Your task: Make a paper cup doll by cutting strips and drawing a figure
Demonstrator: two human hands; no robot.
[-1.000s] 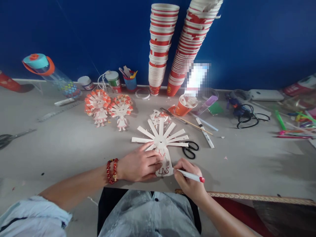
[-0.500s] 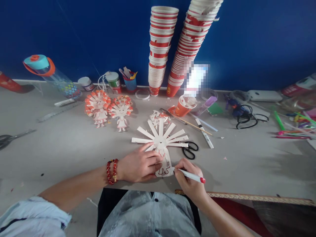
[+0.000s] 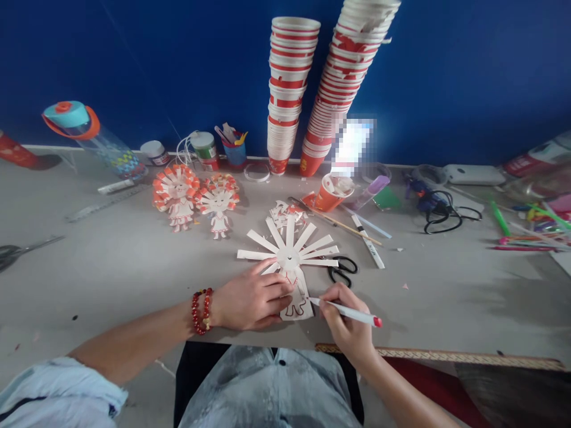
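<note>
A white paper cutout (image 3: 298, 309) lies near the table's front edge, with a red neckline and a dark outlined lower part drawn on it. Above it spreads a cut-open paper cup (image 3: 289, 258) with white strips fanned out like rays. My left hand (image 3: 254, 296) lies flat on the cutout's left side, fingers stretched out. My right hand (image 3: 348, 318) grips a white marker (image 3: 352, 312) with a red end, its tip at the cutout's right edge. Black-handled scissors (image 3: 342, 272) lie partly under the strips. Two finished-looking paper dolls (image 3: 182, 199) with curled orange-and-white hair lie at left.
Two tall stacks of paper cups (image 3: 289, 95) stand at the back wall. An orange cup (image 3: 334, 193) with scraps stands near a capped marker (image 3: 368, 242) and a wooden stick. A water bottle (image 3: 96, 139) is at left; bundled cable (image 3: 439, 208) and colourful pens (image 3: 530, 238) lie at right.
My right hand has shifted slightly right and up with the marker, its tip moving up the cutout's right edge. The dark outline reaches a little further up. My left hand stays in place.
</note>
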